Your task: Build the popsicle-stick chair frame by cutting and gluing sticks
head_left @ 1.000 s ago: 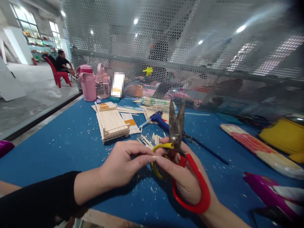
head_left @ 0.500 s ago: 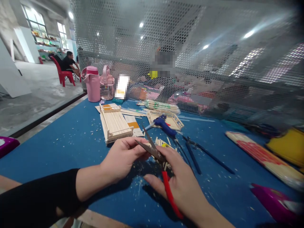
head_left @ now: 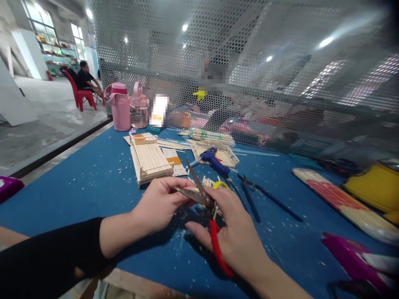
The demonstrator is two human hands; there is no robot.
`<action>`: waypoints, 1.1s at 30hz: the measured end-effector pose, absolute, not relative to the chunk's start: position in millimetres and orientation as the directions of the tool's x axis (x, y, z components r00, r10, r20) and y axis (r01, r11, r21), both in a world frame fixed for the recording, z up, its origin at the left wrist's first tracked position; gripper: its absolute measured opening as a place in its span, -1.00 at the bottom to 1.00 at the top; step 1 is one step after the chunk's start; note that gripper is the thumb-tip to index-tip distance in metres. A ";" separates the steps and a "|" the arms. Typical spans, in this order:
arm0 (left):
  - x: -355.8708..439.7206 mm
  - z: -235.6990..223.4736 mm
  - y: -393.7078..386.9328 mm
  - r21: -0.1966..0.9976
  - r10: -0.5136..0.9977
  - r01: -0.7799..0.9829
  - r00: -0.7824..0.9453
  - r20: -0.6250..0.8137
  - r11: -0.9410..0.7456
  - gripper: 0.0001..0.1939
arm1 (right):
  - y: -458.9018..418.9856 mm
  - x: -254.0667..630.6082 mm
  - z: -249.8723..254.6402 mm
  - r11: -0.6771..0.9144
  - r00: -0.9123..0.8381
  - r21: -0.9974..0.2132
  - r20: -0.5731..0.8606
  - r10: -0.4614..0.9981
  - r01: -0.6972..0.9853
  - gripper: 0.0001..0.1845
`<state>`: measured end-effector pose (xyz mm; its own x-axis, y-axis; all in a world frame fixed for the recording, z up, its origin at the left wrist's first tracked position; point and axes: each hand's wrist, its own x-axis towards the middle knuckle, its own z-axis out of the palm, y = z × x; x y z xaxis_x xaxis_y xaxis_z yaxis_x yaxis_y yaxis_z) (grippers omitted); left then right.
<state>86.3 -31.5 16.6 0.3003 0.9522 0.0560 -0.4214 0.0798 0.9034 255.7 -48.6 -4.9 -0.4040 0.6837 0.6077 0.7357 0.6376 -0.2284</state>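
My right hand (head_left: 240, 232) grips a pair of scissors (head_left: 208, 201) with one red handle and a yellow inner loop. The blades are spread apart and point away to the left. Close by, my left hand (head_left: 156, 203) is closed, thumb and fingers pinched at the blades. A small pale bit, like the end of a wooden stick, shows there; most of it is hidden by the fingers. Just beyond lie short cut stick pieces (head_left: 207, 181), partly covered by my right hand. A small bed-like frame of wooden sticks (head_left: 151, 160) stands behind my left hand.
On the blue table (head_left: 77, 195) lie a blue glue gun (head_left: 215, 162), pliers (head_left: 251, 195), a stick-built tray (head_left: 232, 157) and bagged sticks (head_left: 212, 136). Pink bottles (head_left: 120, 110) stand by the perforated metal screen (head_left: 264, 91). A packet of sticks (head_left: 336, 199) is at right. A person sits far left.
The view has shifted slightly, so most things sit a little higher and further left. The scissors remain spread in my right hand, and more of the yellow loop shows.
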 end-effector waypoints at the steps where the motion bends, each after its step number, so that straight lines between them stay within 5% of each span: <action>1: 86.6 16.7 -31.5 0.906 0.954 -0.415 0.295 0.052 0.078 -0.86 | -48.7 255.7 -5.1 0.638 -0.401 -0.228 0.612 0.682 0.736 -0.43; 14: 89.1 18.3 -34.0 0.892 0.957 -0.443 0.286 0.051 0.085 -0.87 | -50.5 257.5 -3.0 0.622 -0.371 -0.272 0.606 0.703 0.735 -0.42; 33: 88.9 6.8 -32.6 0.860 0.955 -0.491 0.295 0.015 0.138 -0.91 | -48.2 255.4 0.1 0.657 -0.392 -0.114 0.721 0.571 0.746 -0.42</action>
<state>88.9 -32.6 6.8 0.2948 0.9554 0.0152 -0.4906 0.1376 0.8605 255.4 -48.2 0.1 -0.3923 0.5706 0.7214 0.7456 0.6565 -0.1138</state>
